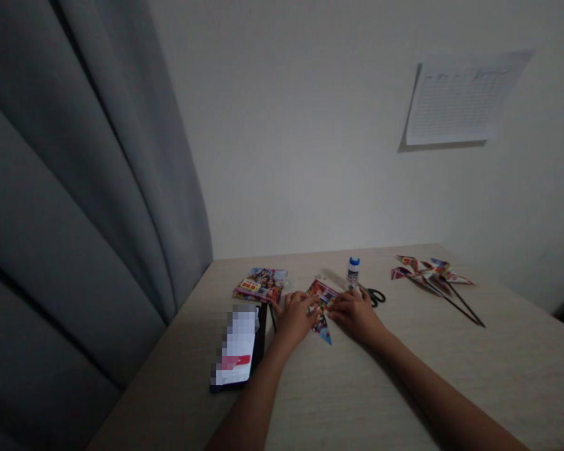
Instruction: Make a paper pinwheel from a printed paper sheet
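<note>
Between my hands lies a colourful printed paper (323, 291) with a pointed blue flap toward me, flat on the table. My left hand (297, 316) rests its fingers on the paper's left side, thumb spread away to the left. On the right side, my right hand (360, 316) has its bent fingers together at the paper's edge. The hands cover part of the paper. Just behind my right hand stands a white glue bottle (353, 272) with a blue cap. Black-handled scissors (376, 297) lie beside that hand, their blades mostly hidden.
A phone (237, 344) with a lit screen lies left of my left forearm. Behind it is a stack of printed leaflets (262, 283). Paper pinwheels (425, 271) on black sticks (460, 307) lie at the right. A grey curtain (136, 156) hangs along the table's left side.
</note>
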The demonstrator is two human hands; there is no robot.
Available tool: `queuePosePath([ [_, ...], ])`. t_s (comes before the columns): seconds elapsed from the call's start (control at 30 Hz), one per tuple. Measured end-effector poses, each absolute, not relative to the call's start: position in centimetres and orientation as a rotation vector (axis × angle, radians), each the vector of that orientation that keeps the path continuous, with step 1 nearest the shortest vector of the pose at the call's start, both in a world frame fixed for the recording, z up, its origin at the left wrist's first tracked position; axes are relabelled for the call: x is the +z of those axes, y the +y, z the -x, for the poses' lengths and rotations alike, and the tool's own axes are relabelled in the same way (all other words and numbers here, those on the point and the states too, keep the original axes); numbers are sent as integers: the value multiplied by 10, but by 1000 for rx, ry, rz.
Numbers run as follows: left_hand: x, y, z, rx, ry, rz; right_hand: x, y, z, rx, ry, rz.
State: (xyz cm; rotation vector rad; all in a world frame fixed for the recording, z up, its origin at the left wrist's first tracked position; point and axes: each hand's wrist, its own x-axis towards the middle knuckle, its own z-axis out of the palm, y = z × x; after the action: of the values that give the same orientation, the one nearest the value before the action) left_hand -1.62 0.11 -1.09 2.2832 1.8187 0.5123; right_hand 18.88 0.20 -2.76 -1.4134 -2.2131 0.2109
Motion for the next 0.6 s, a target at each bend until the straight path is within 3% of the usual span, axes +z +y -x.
queuePosePath([
  [0.6,-11,1,19,527,1717,-2314,-28,3,-189,231,-2216,1412],
])
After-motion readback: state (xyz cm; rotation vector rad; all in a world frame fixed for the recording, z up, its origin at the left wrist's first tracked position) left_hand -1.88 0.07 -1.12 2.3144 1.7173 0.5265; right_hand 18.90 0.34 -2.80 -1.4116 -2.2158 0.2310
